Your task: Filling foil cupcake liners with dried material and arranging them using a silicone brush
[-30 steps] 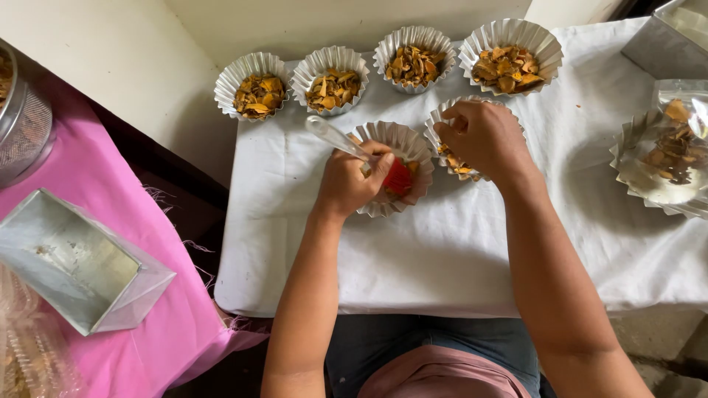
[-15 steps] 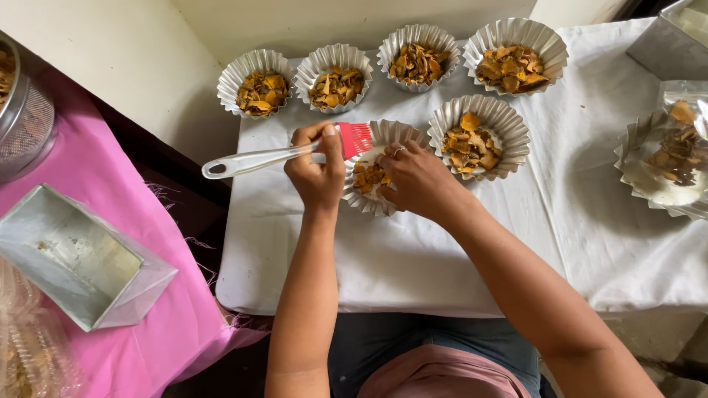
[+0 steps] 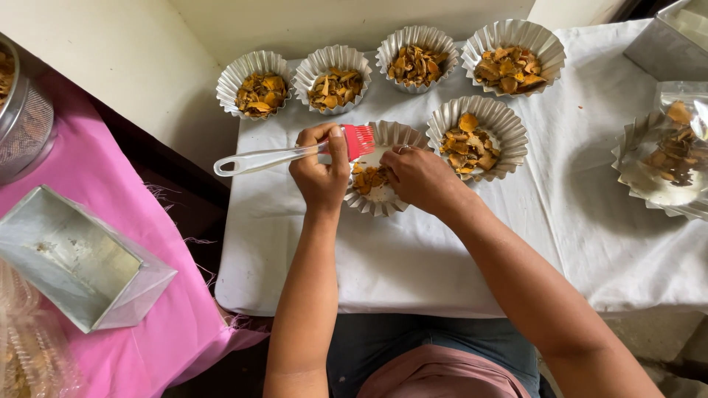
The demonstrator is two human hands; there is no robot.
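Observation:
My left hand (image 3: pixel 321 173) grips a pastry brush (image 3: pixel 274 156) with a clear handle and red bristles, held level over a fluted foil cup (image 3: pixel 383 203). This cup holds a few orange-brown flakes. My right hand (image 3: pixel 418 175) rests on the cup's right side with fingers bent into it, covering part of the flakes. Just right of it stands a second foil cup (image 3: pixel 509 129) filled with the same flakes.
A row of several filled foil cups (image 3: pixel 335 77) lines the far edge of the white cloth (image 3: pixel 413 258). A foil cup under clear wrap (image 3: pixel 667 166) sits at right. A metal box tin (image 3: pixel 74 258) and a mesh container (image 3: pixel 26 125) stand on the pink cloth at left.
My left hand swung the brush from inside the near cup to a level hold with the handle pointing left. My right hand moved from the right-hand cup into the near cup.

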